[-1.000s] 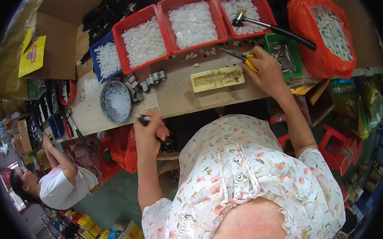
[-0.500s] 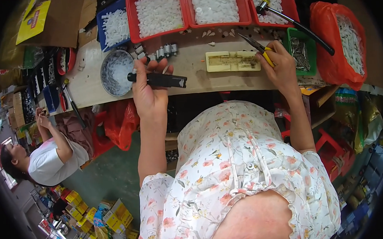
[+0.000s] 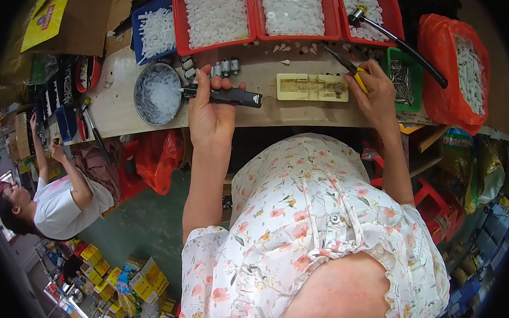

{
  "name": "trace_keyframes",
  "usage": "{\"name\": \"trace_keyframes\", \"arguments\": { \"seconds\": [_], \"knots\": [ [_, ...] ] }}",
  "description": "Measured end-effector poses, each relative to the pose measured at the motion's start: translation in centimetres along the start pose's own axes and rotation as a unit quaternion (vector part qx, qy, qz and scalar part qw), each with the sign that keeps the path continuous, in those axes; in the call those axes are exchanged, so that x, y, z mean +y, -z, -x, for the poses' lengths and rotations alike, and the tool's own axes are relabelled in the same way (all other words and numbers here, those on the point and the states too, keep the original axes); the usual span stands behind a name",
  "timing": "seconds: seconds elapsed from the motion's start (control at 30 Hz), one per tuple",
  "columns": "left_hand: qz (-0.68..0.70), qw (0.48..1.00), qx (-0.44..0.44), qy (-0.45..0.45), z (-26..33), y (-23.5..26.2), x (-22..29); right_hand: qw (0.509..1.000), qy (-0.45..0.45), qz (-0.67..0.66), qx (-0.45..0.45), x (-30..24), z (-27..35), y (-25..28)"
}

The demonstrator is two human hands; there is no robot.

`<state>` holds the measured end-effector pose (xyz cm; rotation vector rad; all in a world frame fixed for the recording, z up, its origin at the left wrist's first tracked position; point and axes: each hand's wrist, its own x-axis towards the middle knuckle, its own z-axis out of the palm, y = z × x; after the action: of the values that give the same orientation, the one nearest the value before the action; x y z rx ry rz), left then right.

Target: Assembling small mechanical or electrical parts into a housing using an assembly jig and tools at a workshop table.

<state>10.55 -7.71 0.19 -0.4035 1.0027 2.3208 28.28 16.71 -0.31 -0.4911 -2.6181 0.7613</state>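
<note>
Plainly palm-up, the left hand (image 3: 213, 110)

The black part (image 3: 228, 96) looks like smooth, faintly glossy plastic, while the pliers (image 3: 360, 82) pair grey metal with slick plastic grips. The cream block (image 3: 314, 97) is plastic with a rough, grimy recess, and the bowl (image 3: 143, 105) at upper left is dull, mottled metal. Red trays (image 3: 217, 48) are shiny plastic, the bag (image 3: 430, 39) thin, crinkled, glossy plastic, the table (image 3: 258, 113) matt board, the shirt (image 3: 304, 231) matt cloth.
</note>
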Motion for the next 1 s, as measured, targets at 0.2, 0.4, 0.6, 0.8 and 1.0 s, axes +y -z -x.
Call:
{"name": "trace_keyframes", "arguments": {
  "seconds": [0.2,0.4,0.6,0.8,1.0],
  "knots": [
    [-0.031,0.999,0.016,-0.024,0.0,-1.4,-0.6,1.0,-0.001,0.001,0.009,0.1,-0.2,0.1],
    [-0.119,0.982,-0.073,-0.131,-0.3,-3.7,-3.0,1.0,0.004,0.01,0.011,0.1,0.5,0.2],
    [-0.304,0.927,-0.139,-0.172,0.2,-6.9,-6.6,1.0,0.017,-0.014,0.014,0.1,1.5,0.7],
    [-0.361,0.861,-0.224,-0.277,1.9,-8.5,-6.6,0.999,0.018,0.003,0.037,0.2,2.3,2.5],
    [-0.428,0.837,-0.195,-0.28,1.3,-6.5,-8.0,0.998,0.035,-0.008,0.047,-0.5,2.2,2.6]
  ]
}}
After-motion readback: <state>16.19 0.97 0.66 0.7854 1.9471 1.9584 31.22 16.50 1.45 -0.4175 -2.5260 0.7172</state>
